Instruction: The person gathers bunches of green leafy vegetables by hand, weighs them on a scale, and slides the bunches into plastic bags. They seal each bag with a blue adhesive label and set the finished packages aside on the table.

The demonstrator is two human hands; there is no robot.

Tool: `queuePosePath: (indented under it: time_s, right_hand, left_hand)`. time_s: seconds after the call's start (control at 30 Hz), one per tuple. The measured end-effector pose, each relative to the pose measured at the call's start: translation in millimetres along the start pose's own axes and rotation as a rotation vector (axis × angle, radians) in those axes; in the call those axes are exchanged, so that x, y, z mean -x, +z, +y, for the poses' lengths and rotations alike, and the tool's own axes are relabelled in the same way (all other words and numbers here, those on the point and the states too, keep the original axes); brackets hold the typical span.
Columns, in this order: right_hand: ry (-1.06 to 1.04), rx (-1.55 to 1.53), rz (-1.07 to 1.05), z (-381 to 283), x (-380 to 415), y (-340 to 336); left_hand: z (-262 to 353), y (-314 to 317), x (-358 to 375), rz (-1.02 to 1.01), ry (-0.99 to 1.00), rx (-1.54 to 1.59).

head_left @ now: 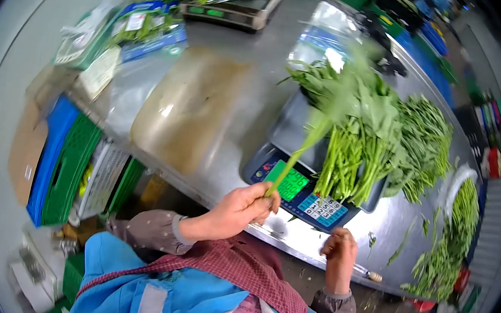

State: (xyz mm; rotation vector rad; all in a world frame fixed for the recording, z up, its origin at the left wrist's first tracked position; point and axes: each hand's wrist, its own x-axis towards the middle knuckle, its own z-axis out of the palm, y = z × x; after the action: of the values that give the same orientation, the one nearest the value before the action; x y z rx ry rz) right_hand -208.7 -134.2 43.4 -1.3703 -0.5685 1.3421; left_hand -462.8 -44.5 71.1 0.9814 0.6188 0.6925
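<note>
My left hand pinches the lower end of a long green leafy stalk, which tilts up over the scale; its top is blurred. My right hand is raised near the table's front edge, fingers curled in; anything inside is hidden. Between and beyond the hands stands a digital scale with a lit green display. A bunch of leafy greens lies on its grey tray, cut stems toward me. A small wooden-handled tool lies just right of my right wrist, its far end partly hidden.
More loose greens are heaped right of the scale, with another bundle at the far right. A brownish plastic-looking sheet lies left. Packed greens, a second scale and clear bags stand farther back. Green crates are below left.
</note>
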Motion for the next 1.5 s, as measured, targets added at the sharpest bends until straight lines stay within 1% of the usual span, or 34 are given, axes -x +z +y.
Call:
queuePosePath:
  time_s: [0.03,0.07,0.1,0.13,0.17,0.23,0.27,0.3,0.37,0.4,0.47,0.5,0.53,0.57,0.6,0.63,0.7,0.73,0.77,0.83,0.9,0.93,1.0,1.03,1.1,1.13,1.2,1.23,1.3,1.33,1.37,1.43,1.47,1.5]
  right_hand:
    - [0.003,0.122,-0.098,-2.5,1.2,16.1]
    - [-0.051,0.237,-0.214,-6.9,2.8,35.7]
    - [-0.030,0.277,-0.268,-15.3,5.6,60.3]
    - [-0.019,0.284,-0.350,-14.4,5.0,70.6]
    - [-0.078,0.351,-0.355,-12.2,4.6,76.2]
    - [-0.098,0.441,-0.284,-12.0,3.8,71.2]
    - [-0.082,0.386,-0.214,-13.0,3.4,63.7]
    - [-0.065,0.329,-0.152,-14.2,2.9,53.7]
    - [-0.074,0.255,-0.015,-13.2,-1.3,33.8]
    - [-0.077,0.234,0.031,-14.8,-3.1,24.4]
    - [-0.080,0.182,0.101,-17.8,-7.8,3.7]
    - [-0.095,0.158,0.120,-21.8,-12.3,-5.4]
    - [-0.122,0.193,0.147,-27.4,-17.9,-13.9]
    - [-0.150,0.229,0.168,-34.1,-25.6,-22.7]
    - [-0.176,0.271,0.165,-39.5,-35.7,-34.1]
    - [-0.208,0.322,0.196,-47.3,-45.3,-41.5]
    - [-0.331,0.568,0.281,-56.7,-72.4,-56.4]
    - [-0.364,0.652,0.315,-70.2,-82.6,-53.6]
    - [-0.467,0.745,0.311,-76.0,-96.3,-56.0]
    - [-0.594,0.998,0.363,-78.2,-125.7,-58.3]
    - [-0.543,1.193,0.372,-80.2,-142.7,-53.6]
    - [-0.592,1.240,0.362,-71.3,-152.1,-56.1]
    - [-0.602,1.210,0.333,-63.7,-159.1,-58.2]
    - [-0.614,1.193,0.320,-59.9,-161.2,-59.0]
    - [-0.707,0.930,0.317,-60.6,-159.8,-58.2]
    - [-0.761,0.858,0.295,-62.8,-157.7,-59.4]
    - [-0.872,0.711,0.199,-58.3,-154.8,-65.8]
    - [-0.867,0.708,0.189,-56.0,-148.4,-65.7]
    - [-0.322,-0.169,0.067,-56.2,-127.0,-62.8]
    - [-0.234,-0.154,0.057,-59.1,-118.4,-68.6]
    - [-0.138,-0.233,0.081,-61.4,-109.8,-70.6]
    - [-0.004,-0.223,-0.001,-61.1,-92.9,-80.5]
    - [0.067,-0.198,-0.039,-63.2,-84.6,-82.6]
    - [0.125,-0.177,-0.071,-60.4,-77.9,-88.7]
  left_hand:
    - [4.6,-1.5,3.4,-0.006,-0.055,-0.124]
    - [0.9,-1.6,4.0,-0.067,-0.086,-0.151]
    - [-6.4,-1.2,4.8,-0.128,-0.117,-0.180]
    - [-15.2,-4.2,4.5,-0.194,-0.109,-0.073]
    - [-18.2,-5.9,4.5,-0.186,-0.119,0.006]
    - [-6.7,-6.8,-1.3,-0.036,-0.076,0.078]
    - [4.7,-8.1,-7.5,0.038,-0.053,0.062]
    - [21.4,-10.6,-16.3,0.050,-0.025,-0.027]
    - [39.3,-11.1,-39.2,0.029,0.154,-0.047]
    - [44.9,-10.6,-52.7,0.007,0.152,-0.053]
    - [53.1,-6.1,-79.1,-0.074,0.252,-0.073]
    - [51.2,-3.4,-92.8,-0.087,0.245,-0.081]
    - [43.3,-2.8,-108.5,-0.068,0.094,-0.127]
    - [32.7,-4.1,-123.1,-0.042,-0.054,-0.175]
    - [15.8,-10.1,-134.1,-0.048,-0.132,-0.262]
    - [8.1,-13.7,-139.1,-0.056,-0.194,-0.494]
    - [1.2,-14.9,-139.6,-0.142,-0.139,-0.843]
    - [4.4,-13.1,-140.1,-0.127,-0.149,-1.071]
    - [10.7,-8.1,-138.8,-0.125,-0.162,-1.079]
    - [29.0,4.1,-133.6,-0.029,0.049,-1.574]
    - [47.3,12.6,-139.1,0.018,0.047,-1.599]
    - [56.9,17.4,-143.6,0.045,0.088,-1.560]
    - [64.0,21.0,-155.7,0.112,0.198,-1.471]
    - [67.8,25.1,-162.0,0.119,0.183,-1.477]
    - [76.4,37.2,-178.2,0.101,0.225,-1.329]
    - [75.4,41.4,-190.1,0.104,0.217,-1.332]
    - [69.5,51.7,-215.3,-0.043,0.526,-1.259]
    - [64.4,58.3,-227.6,-0.089,0.589,-1.261]
    - [51.5,70.4,-250.4,-0.217,0.685,-1.261]
    - [42.6,75.3,-259.0,-0.262,0.715,-1.255]
    - [34.4,80.2,-265.5,-0.301,0.767,-1.254]
    - [21.6,89.4,-270.6,-0.385,0.791,-1.243]
    - [15.3,92.6,-273.2,-0.382,0.770,-1.246]
    - [9.8,95.3,-276.5,-0.482,0.794,-1.313]
